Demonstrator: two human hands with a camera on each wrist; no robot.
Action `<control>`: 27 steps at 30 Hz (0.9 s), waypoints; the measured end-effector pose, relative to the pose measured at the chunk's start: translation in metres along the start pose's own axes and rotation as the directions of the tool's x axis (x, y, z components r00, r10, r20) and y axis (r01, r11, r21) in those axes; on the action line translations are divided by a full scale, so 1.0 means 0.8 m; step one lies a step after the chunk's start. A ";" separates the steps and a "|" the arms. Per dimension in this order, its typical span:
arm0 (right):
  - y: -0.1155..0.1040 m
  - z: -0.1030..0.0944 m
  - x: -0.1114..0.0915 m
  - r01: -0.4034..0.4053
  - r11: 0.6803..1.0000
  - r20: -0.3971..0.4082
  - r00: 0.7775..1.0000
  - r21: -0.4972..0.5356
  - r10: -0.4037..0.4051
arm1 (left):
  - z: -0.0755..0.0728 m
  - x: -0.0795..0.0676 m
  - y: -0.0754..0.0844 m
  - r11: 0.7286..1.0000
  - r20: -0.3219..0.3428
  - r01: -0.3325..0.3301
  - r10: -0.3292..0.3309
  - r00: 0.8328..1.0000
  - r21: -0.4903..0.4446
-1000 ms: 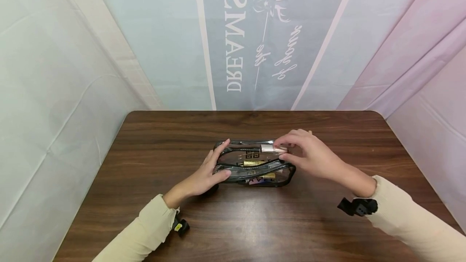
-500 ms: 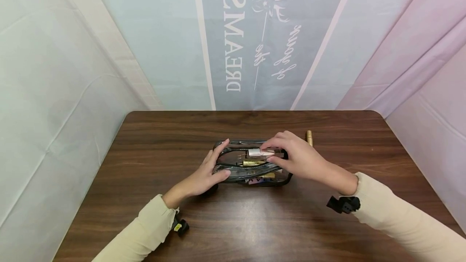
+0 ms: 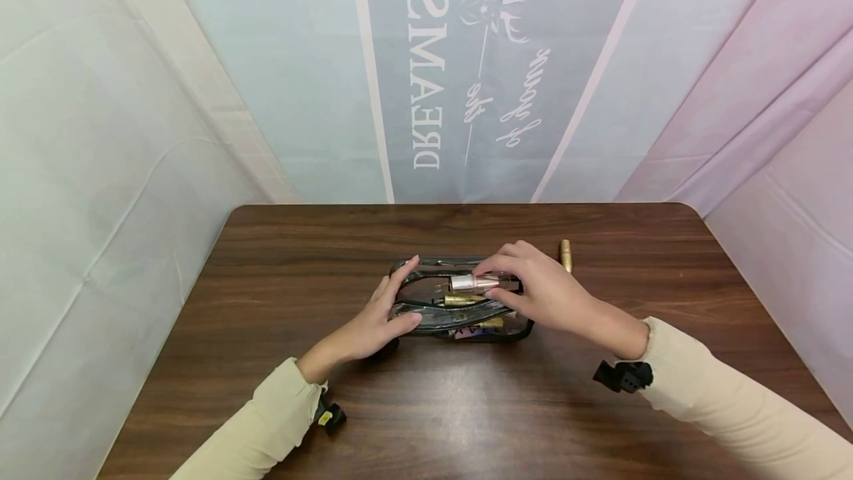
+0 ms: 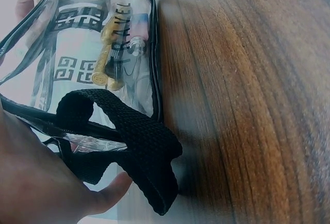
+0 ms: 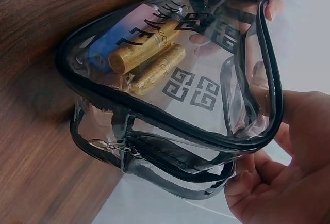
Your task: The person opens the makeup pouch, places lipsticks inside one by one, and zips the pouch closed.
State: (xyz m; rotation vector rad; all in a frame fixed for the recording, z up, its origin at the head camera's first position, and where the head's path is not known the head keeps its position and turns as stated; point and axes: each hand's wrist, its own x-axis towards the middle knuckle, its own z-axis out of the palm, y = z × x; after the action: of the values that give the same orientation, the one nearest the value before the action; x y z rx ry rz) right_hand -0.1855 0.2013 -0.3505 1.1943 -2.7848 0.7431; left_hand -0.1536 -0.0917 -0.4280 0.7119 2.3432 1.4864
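Note:
A clear toiletry bag [image 3: 436,318] with black trim lies on the table, its zipped mouth spread apart. My left hand [image 3: 376,321] holds its left end, thumb at the near edge and fingers at the far edge. Between thumb and fingertips, my right hand [image 3: 553,291] pinches a silver-and-pink cosmetic tube [image 3: 463,284], which lies lengthwise at the bag's mouth. A gold tube [image 3: 462,301] shows beside it. Through the bag's wall, the right wrist view shows gold tubes [image 5: 144,46] and a pink-and-blue item [image 5: 124,33]. The bag's black strap [image 4: 134,131] loops near my left hand.
Another gold tube [image 3: 566,254] stands out on the wooden table [image 3: 453,406] behind my right hand. A zipper pull [image 5: 111,145] hangs at the bag's right end. Fabric walls [image 3: 320,132] rise at the back and both sides of the table.
My right hand has moved left with the silver-and-pink tube, further over the bag's mouth, uncovering the gold tube on the table. My left hand has stayed in place.

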 end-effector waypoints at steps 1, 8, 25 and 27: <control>0.000 0.000 0.000 -0.002 1.000 0.002 1.000 0.000 0.002 | 0.000 0.000 0.000 1.000 0.000 -0.003 0.003 1.000 0.001; 0.000 0.001 0.000 -0.029 1.000 0.016 0.999 -0.011 0.029 | 0.000 0.001 -0.002 1.000 0.002 -0.022 0.022 1.000 -0.006; -0.001 0.001 0.000 -0.044 0.999 0.012 0.999 -0.007 0.044 | 0.000 0.000 -0.001 1.000 0.004 -0.019 0.019 1.000 -0.004; -0.001 0.001 -0.001 -0.046 0.999 0.013 0.999 -0.007 0.046 | 0.000 0.000 0.000 1.000 0.000 -0.023 0.023 1.000 -0.002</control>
State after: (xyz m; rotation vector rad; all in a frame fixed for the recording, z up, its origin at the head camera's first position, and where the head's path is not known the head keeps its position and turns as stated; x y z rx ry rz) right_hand -0.1846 0.2009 -0.3512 1.1425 -2.8325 0.7308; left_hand -0.1533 -0.0919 -0.4283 0.7408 2.3401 1.4981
